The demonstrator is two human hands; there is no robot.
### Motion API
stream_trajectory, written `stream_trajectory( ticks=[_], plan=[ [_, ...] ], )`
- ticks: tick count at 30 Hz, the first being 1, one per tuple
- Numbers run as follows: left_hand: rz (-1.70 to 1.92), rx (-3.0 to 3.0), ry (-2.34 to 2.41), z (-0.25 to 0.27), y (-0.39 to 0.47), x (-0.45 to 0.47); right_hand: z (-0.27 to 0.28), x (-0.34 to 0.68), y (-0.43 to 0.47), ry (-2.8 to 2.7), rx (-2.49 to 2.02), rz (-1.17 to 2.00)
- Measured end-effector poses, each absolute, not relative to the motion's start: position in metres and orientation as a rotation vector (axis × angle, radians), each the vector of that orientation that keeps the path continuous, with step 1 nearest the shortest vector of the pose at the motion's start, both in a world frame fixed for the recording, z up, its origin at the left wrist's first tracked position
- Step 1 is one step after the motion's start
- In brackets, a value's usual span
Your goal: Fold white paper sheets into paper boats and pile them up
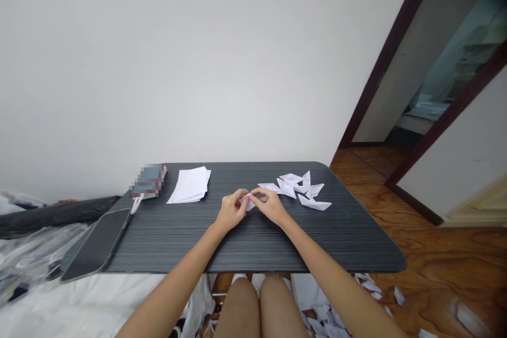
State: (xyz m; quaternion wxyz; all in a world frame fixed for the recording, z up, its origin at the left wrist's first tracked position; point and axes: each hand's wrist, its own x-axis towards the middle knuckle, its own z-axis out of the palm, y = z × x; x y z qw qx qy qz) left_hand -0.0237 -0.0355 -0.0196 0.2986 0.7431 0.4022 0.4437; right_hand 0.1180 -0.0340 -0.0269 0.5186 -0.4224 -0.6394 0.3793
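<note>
A small folded white paper is pinched between my two hands, just above the middle of the dark table. The fingers of my left hand close on its left side. On the other side, my right hand grips it with thumb and fingertips. Part of the paper is hidden behind the fingers, so its exact shape does not show. Several folded paper boats lie in a loose group to the right of my right hand. Farther left rests a stack of white paper sheets, slightly fanned.
At the table's left edge lie a dark phone and a blurred-out packet. A white wall rises behind the table. More folded paper pieces are below the table, some on the wooden floor. Plastic bags lie at left.
</note>
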Motion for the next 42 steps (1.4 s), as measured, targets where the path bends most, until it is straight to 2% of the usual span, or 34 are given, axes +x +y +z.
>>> stream_trajectory(
  ticks=[16, 27, 34, 42],
  plan=[
    [1.173, 1.779, 0.972, -0.019, -0.032, -0.028, -0.023, 0.126, -0.033, -1.554, -0.819, 1.15],
    [0.977, 2.058, 0.756, -0.015, -0.029, -0.043, -0.024, 0.136, -0.037, -1.74, -0.956, 0.791],
    [1.089, 2.151, 0.792, -0.019, -0.029, -0.044, -0.022, 0.138, -0.039, -1.837, -0.874, 0.795],
    [1.069, 2.375, 0.799, -0.018, -0.025, -0.046, -0.032, 0.142, -0.035, -1.991, -0.943, 0.576]
  ],
)
